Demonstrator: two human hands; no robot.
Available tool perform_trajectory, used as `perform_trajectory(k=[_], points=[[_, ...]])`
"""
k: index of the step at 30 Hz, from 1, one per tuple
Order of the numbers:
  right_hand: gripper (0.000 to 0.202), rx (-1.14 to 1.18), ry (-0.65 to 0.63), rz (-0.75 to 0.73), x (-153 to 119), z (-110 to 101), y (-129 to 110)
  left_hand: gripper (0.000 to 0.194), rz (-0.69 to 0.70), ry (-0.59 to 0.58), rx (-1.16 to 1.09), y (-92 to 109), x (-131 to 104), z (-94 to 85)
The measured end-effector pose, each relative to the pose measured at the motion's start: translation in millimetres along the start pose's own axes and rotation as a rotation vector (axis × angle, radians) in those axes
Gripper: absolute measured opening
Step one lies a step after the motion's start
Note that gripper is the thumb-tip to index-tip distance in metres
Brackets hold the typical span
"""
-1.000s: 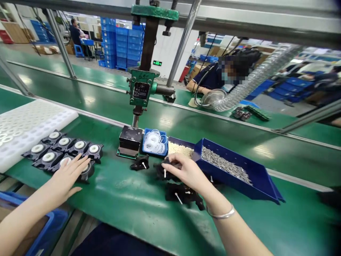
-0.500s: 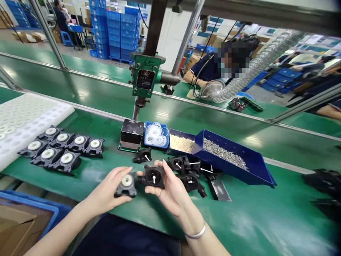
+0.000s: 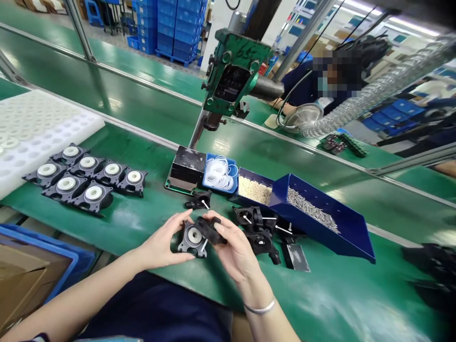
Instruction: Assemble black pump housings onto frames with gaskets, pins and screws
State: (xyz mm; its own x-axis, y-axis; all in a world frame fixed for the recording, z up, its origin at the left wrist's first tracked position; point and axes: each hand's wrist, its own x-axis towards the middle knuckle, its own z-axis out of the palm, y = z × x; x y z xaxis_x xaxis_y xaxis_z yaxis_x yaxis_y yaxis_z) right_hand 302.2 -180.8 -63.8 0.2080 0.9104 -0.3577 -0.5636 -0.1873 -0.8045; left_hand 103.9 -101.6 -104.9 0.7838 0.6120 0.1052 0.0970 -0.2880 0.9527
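My left hand (image 3: 166,242) grips a black square housing with a white ring (image 3: 193,237) in its middle, thumb and fingers on opposite edges. Just to its right, my right hand (image 3: 235,244) holds a black pump-like cover (image 3: 210,230), tilted so its open side faces the housing. A pale pin or shaft (image 3: 204,244) shows between the two parts; the cover hides some of the housing. Behind the hands lies another black cover (image 3: 200,201) with a white shaft. Several more black covers with shafts (image 3: 258,240) lie to the right of my right hand.
Several ringed housings (image 3: 94,193) stand in rows at left, beside a white foam tray (image 3: 21,154). At the back are a black block (image 3: 187,166), a blue tray of white rings (image 3: 235,185) and a blue screw bin (image 3: 359,237). A green press (image 3: 233,71) overhangs the bench.
My right hand has turned the cover from facing me to tilted over the housing. My left hand has brought the housing rightward, so the two parts now overlap. The camera view has shifted.
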Motion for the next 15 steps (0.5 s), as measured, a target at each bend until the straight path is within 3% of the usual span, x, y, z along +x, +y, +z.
perform_trajectory(k=[4, 9, 15], points=[[0.021, -0.097, -0.051, 0.001, -3.5, -0.3, -6.9, 0.103, 0.032, -0.016, 0.004, 0.5, 0.4, -0.4], [0.016, -0.081, -0.069, -0.118, -4.9, 0.0, -13.3, 0.104, 0.047, -0.047, 0.023, 1.5, -0.2, -0.3], [0.018, -0.074, -0.018, -0.153, 0.4, 5.1, 2.5, 0.106, 0.039, -0.034, 0.038, 0.0, -0.3, 2.1]])
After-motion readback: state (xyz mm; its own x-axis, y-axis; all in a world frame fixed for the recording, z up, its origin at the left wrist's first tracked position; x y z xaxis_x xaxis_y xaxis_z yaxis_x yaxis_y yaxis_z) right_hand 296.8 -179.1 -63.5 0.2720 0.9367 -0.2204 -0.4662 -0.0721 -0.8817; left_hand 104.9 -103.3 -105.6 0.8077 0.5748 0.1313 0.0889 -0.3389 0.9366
